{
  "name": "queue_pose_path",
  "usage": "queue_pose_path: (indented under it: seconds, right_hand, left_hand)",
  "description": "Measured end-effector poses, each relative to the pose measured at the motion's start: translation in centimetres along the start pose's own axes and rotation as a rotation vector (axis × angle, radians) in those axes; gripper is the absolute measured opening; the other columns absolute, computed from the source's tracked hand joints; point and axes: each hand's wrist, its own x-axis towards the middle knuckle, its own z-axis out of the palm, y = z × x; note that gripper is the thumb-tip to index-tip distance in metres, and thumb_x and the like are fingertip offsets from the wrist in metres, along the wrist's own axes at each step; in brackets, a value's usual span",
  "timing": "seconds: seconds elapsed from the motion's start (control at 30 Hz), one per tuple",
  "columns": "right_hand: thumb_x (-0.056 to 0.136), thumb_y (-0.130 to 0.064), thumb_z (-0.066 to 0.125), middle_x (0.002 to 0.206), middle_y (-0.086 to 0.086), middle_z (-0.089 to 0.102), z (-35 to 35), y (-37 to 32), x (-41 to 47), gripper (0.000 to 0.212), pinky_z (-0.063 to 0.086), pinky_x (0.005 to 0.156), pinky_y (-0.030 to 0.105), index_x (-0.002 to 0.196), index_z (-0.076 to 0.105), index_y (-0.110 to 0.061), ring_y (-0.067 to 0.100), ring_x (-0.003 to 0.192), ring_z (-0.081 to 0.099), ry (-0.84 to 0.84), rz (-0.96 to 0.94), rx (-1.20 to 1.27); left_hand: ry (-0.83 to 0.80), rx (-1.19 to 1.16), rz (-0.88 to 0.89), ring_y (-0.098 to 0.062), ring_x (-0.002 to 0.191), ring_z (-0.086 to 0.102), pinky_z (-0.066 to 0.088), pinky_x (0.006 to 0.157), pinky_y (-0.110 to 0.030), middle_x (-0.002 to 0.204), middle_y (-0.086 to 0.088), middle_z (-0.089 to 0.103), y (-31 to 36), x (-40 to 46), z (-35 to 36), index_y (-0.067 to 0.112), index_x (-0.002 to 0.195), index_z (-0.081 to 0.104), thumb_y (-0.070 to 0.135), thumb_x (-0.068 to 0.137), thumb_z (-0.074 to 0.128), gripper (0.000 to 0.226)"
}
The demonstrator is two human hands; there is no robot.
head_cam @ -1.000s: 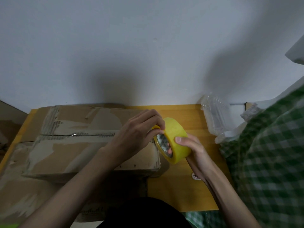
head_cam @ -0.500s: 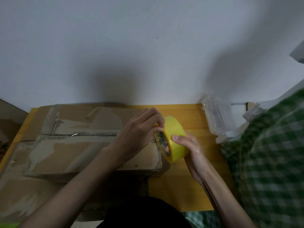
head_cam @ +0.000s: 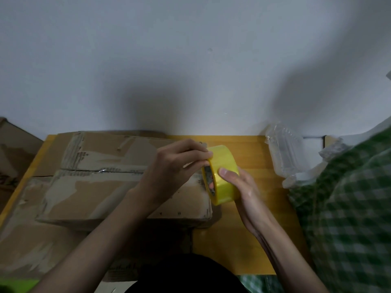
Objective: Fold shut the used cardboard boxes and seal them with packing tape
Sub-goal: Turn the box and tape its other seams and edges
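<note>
Hands work a yellow tape roll (head_cam: 224, 176) beside the closed cardboard box (head_cam: 118, 178). Right hand (head_cam: 245, 187) has rotated it slightly, gripping; left hand (head_cam: 175, 166) pinches its rim, likely hunting the tape end.

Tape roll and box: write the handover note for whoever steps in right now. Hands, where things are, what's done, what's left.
Right hand: cradles the yellow tape roll from its right side, thumb on the outer band.
Left hand: fingertips pinch at the roll's top edge, apparently picking for the tape end; no strip pulled out.
Cardboard box: lies on the wooden table, left of the roll, flaps folded shut; the centre seam shows no fresh yellow tape.
Done: box closed.
Left: free the tape end, run it along the seam, cut, press down. Clear plastic packaging sits at the table's far right.
</note>
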Motion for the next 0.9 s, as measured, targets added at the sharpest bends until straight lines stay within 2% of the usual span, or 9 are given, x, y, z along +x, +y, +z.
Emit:
queue_pose_path:
  seconds: [0.1, 0.2, 0.37, 0.57, 0.63, 0.77, 0.87, 0.9]
  right_hand:
    - [0.086, -0.035, 0.062, 0.085, 0.008, 0.072, -0.1, 0.0, -0.1, 0.029, 0.055, 0.07, 0.027, 0.104, 0.071, -0.015, 0.016, 0.079, 0.069, -0.008, -0.002, -0.034]
    - [0.086, -0.036, 0.062, 0.086, 0.008, 0.072, -0.5, 0.1, -0.2, 0.028, 0.054, 0.071, 0.029, 0.103, 0.073, -0.017, 0.017, 0.08, 0.069, -0.011, 0.006, -0.056]
    - [0.081, -0.039, 0.069, 0.083, 0.016, 0.07, -1.3, 0.1, -0.4, 0.028, 0.051, 0.075, 0.039, 0.097, 0.077, -0.018, 0.022, 0.078, 0.067, -0.019, 0.045, -0.001]
    - [0.069, -0.042, 0.076, 0.093, 0.02, 0.071, -1.7, 0.0, -0.2, 0.046, 0.049, 0.088, 0.049, 0.102, 0.077, -0.009, 0.031, 0.087, 0.066, -0.001, 0.09, 0.103]
    - [0.069, -0.04, 0.076, 0.087, 0.019, 0.07, -1.7, -0.1, -0.2, 0.044, 0.048, 0.087, 0.048, 0.097, 0.076, -0.007, 0.03, 0.083, 0.065, 0.002, 0.089, 0.12]
    - [0.07, -0.039, 0.074, 0.076, 0.015, 0.067, -1.8, 0.0, -0.2, 0.03, 0.05, 0.08, 0.043, 0.083, 0.077, -0.012, 0.025, 0.074, 0.063, -0.026, 0.084, 0.104]
    - [0.068, -0.038, 0.078, 0.087, 0.018, 0.071, -1.8, 0.4, -0.2, 0.047, 0.051, 0.091, 0.05, 0.101, 0.074, -0.004, 0.029, 0.086, 0.067, 0.023, 0.127, 0.138]
    - [0.071, -0.035, 0.077, 0.089, 0.019, 0.071, -1.7, 0.4, -0.3, 0.043, 0.052, 0.092, 0.049, 0.1, 0.075, -0.003, 0.03, 0.088, 0.068, 0.022, 0.131, 0.151]
  left_hand:
    - [-0.006, -0.017, 0.0, -0.016, 0.089, 0.07, 0.057, 0.077, -0.034, 0.095, -0.006, 0.073, -0.1, 0.0, -0.1, 0.002, 0.093, 0.077, 0.007, 0.088, 0.076, 0.007]
    - [-0.109, -0.044, 0.012, -0.016, 0.088, 0.065, 0.054, 0.074, -0.036, 0.094, -0.004, 0.067, -0.5, 0.7, -0.2, 0.006, 0.09, 0.073, 0.01, 0.09, 0.074, 0.004]
    - [-0.23, -0.058, 0.079, -0.019, 0.086, 0.058, 0.049, 0.072, -0.038, 0.096, 0.0, 0.06, -0.8, 1.5, -0.1, 0.008, 0.089, 0.066, 0.008, 0.092, 0.071, 0.006]
    - [-0.183, -0.033, 0.102, -0.024, 0.084, 0.057, 0.047, 0.073, -0.037, 0.094, -0.004, 0.059, -0.2, 1.7, 0.4, 0.004, 0.087, 0.065, 0.003, 0.092, 0.069, 0.007]
    - [-0.168, -0.042, 0.091, -0.024, 0.086, 0.057, 0.047, 0.075, -0.036, 0.094, -0.005, 0.059, -0.1, 1.6, 0.7, 0.003, 0.086, 0.065, 0.003, 0.093, 0.067, 0.008]
    - [-0.145, -0.046, 0.082, -0.024, 0.086, 0.057, 0.047, 0.076, -0.036, 0.092, -0.007, 0.059, 0.2, 1.2, 0.9, 0.001, 0.084, 0.064, -0.001, 0.093, 0.066, 0.01]
    - [-0.13, -0.041, 0.081, -0.024, 0.086, 0.056, 0.046, 0.076, -0.035, 0.092, -0.007, 0.059, 0.4, 1.0, 1.0, 0.0, 0.083, 0.064, -0.002, 0.093, 0.065, 0.011]
    - [-0.129, -0.034, 0.083, -0.024, 0.086, 0.056, 0.046, 0.076, -0.035, 0.092, -0.008, 0.059, 0.4, 0.9, 1.1, 0.001, 0.083, 0.063, -0.003, 0.093, 0.065, 0.011]
